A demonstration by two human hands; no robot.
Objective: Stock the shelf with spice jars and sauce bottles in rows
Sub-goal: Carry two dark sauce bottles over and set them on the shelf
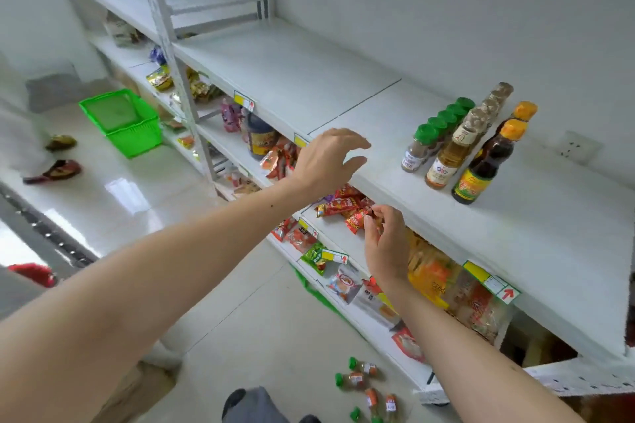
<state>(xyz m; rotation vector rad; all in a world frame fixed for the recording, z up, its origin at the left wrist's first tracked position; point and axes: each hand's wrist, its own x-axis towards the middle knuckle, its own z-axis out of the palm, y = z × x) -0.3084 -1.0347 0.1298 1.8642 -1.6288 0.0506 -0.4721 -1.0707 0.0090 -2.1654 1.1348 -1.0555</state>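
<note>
Head view. My left hand [326, 156] hovers above the white metal shelf [536, 227] front edge, grip spread, holding nothing. My right hand [386, 244], below the shelf edge, has loosely curled fingers; whether they hold anything I cannot tell. Green-capped spice jars [438, 134], pale-capped bottles [464, 144] and orange-capped dark sauce bottles [491, 158] stand in three rows. More small green-capped jars [364, 385] lie on the floor.

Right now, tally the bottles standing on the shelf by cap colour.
Green-capped spice jars: 5
Grey-brown-capped bottles: 4
Orange-capped sauce bottles: 2
Total: 11 (the rear ones overlap, so the counts are approximate)
</note>
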